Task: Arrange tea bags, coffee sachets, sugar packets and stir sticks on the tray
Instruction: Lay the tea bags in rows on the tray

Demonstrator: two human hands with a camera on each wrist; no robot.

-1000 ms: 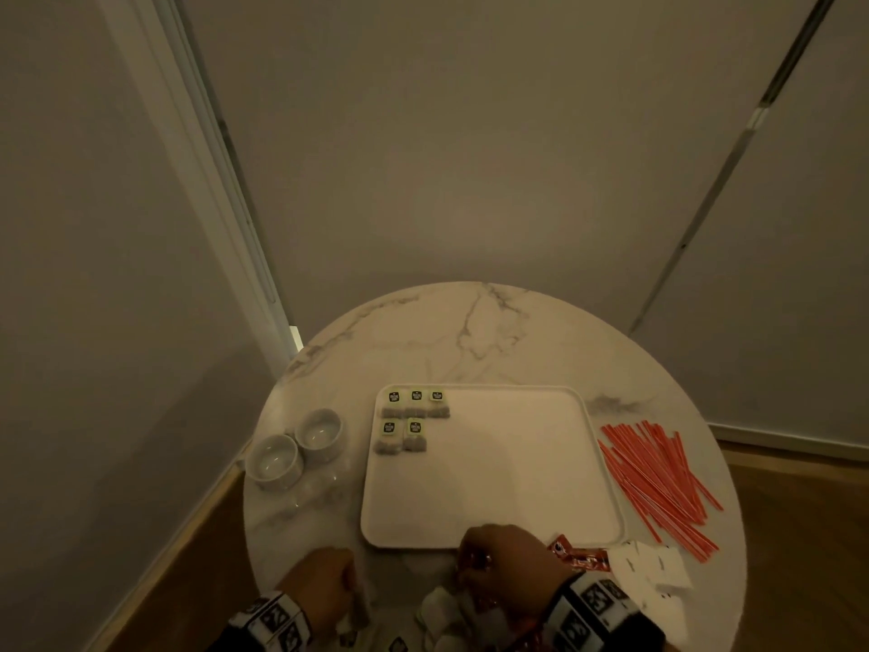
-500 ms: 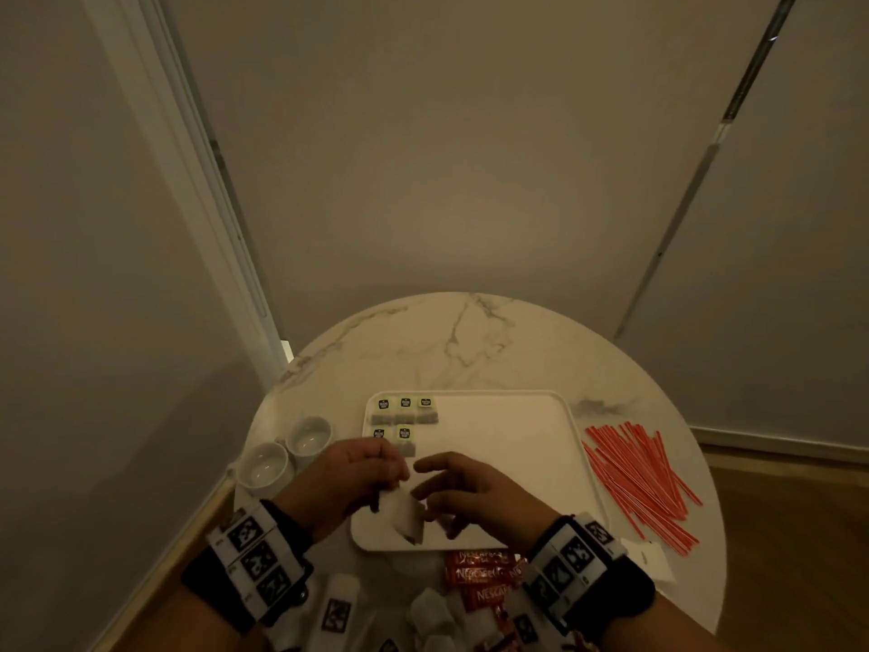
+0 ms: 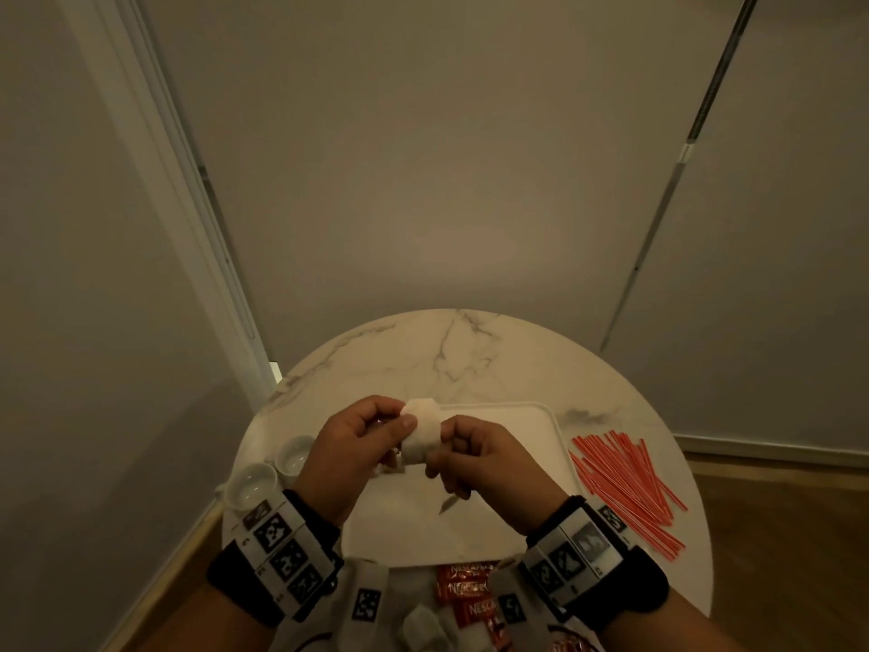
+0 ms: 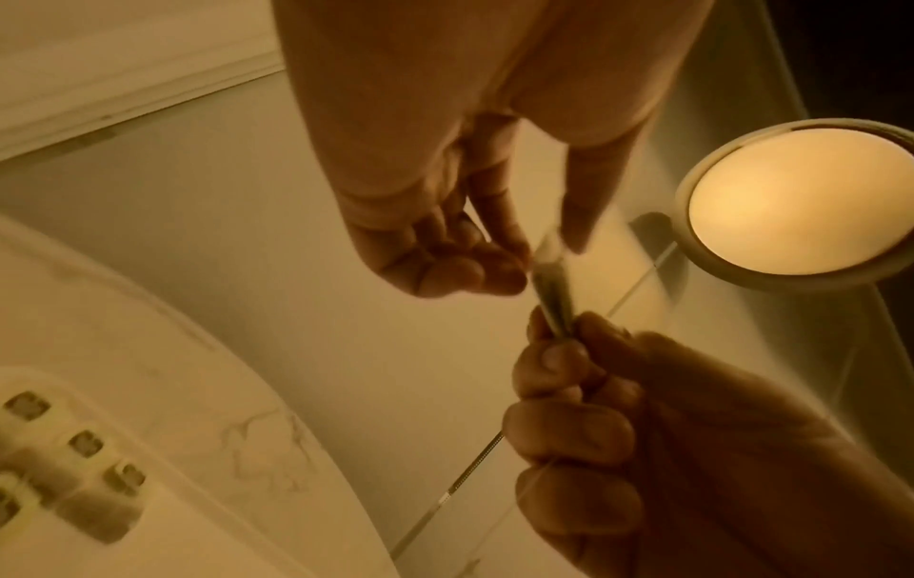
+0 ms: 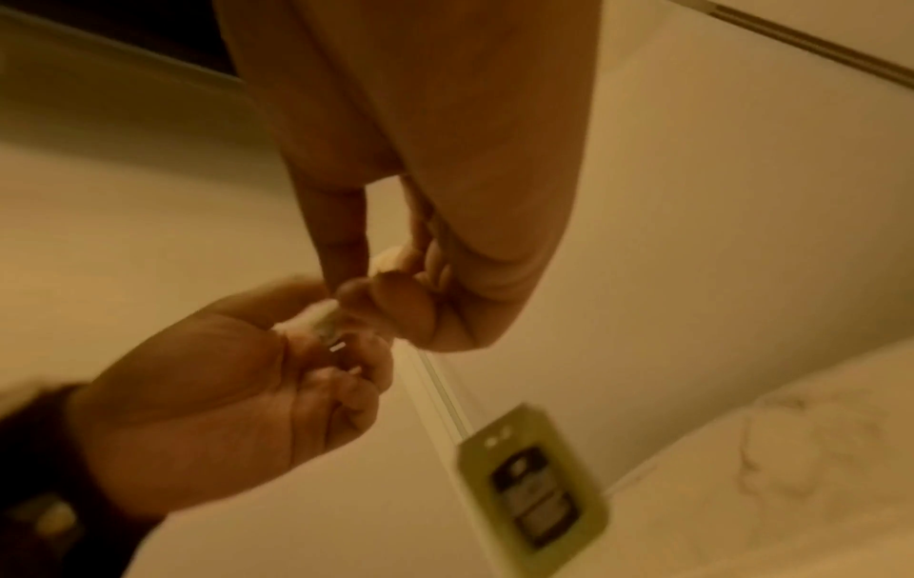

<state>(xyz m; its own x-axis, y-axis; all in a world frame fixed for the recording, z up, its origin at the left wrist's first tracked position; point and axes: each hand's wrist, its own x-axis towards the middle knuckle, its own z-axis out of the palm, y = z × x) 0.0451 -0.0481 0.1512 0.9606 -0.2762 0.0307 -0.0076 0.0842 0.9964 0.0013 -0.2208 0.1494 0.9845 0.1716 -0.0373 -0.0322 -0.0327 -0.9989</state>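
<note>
Both hands hold one white tea bag (image 3: pixel 422 430) in the air over the left part of the white tray (image 3: pixel 512 444). My left hand (image 3: pixel 399 430) pinches its left edge with thumb and fingers. My right hand (image 3: pixel 439 456) pinches its right side. The bag's string and tag (image 5: pixel 534 489) hang below. In the left wrist view the tea bag (image 4: pixel 551 289) is edge-on between the two hands. Several tea bags (image 4: pixel 74 469) lie in rows on the tray and are mostly hidden by my hands in the head view. Red stir sticks (image 3: pixel 625 487) lie right of the tray.
Two small white cups (image 3: pixel 294 456) (image 3: pixel 251 484) stand left of the tray on the round marble table (image 3: pixel 446 355). Red coffee sachets (image 3: pixel 465 590) and loose tea bags (image 3: pixel 418 628) lie at the near edge. Walls close in behind and to the left.
My hands came up from the pile at the table's near edge with a tea bag. They now hold it higher and farther back over the tray.
</note>
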